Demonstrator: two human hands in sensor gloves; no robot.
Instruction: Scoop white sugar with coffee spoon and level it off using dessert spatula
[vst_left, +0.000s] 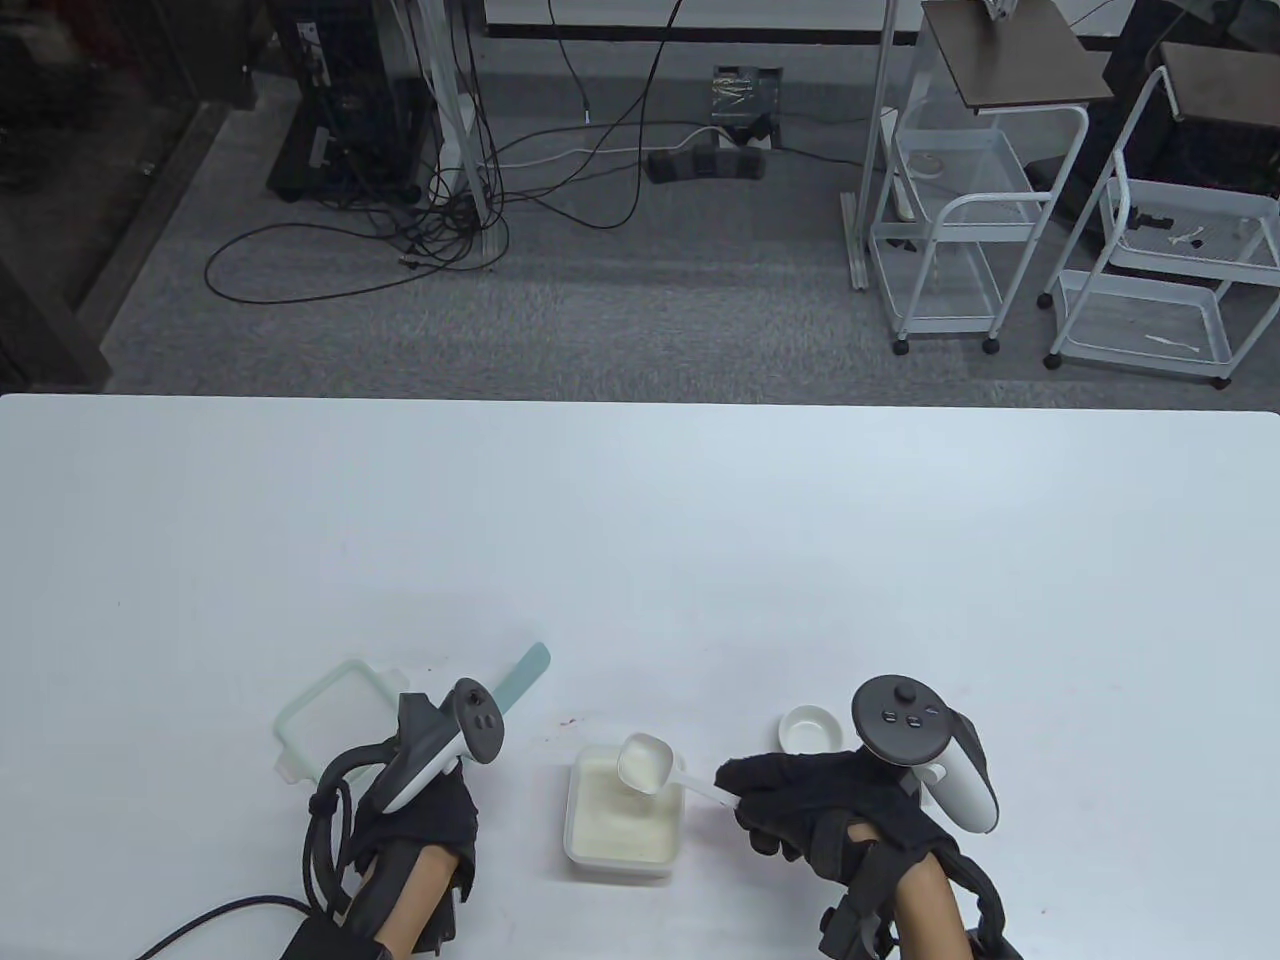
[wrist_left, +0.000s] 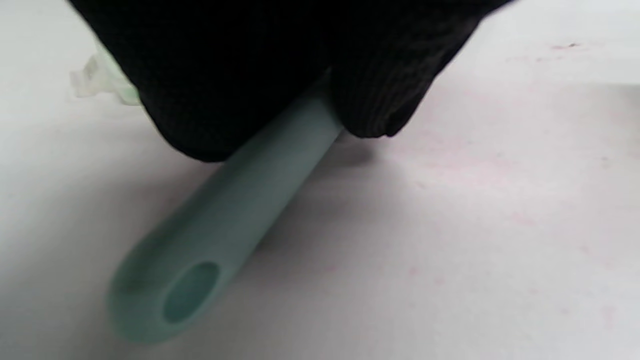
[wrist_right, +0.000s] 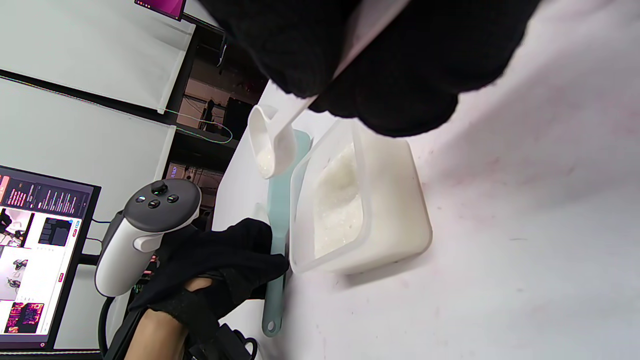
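My right hand grips the handle of a white coffee spoon and holds its bowl above the far end of a clear container of white sugar. In the right wrist view the spoon has some sugar in it and hangs over the container. My left hand grips the handle of a pale teal dessert spatula, left of the container. The spatula lies low along the table. Its handle with an end hole shows in the left wrist view under my fingers.
A clear lid with a green rim lies left of my left hand. A small white dish stands just beyond my right hand. The white table stretches far behind. Faint reddish specks mark it near the container.
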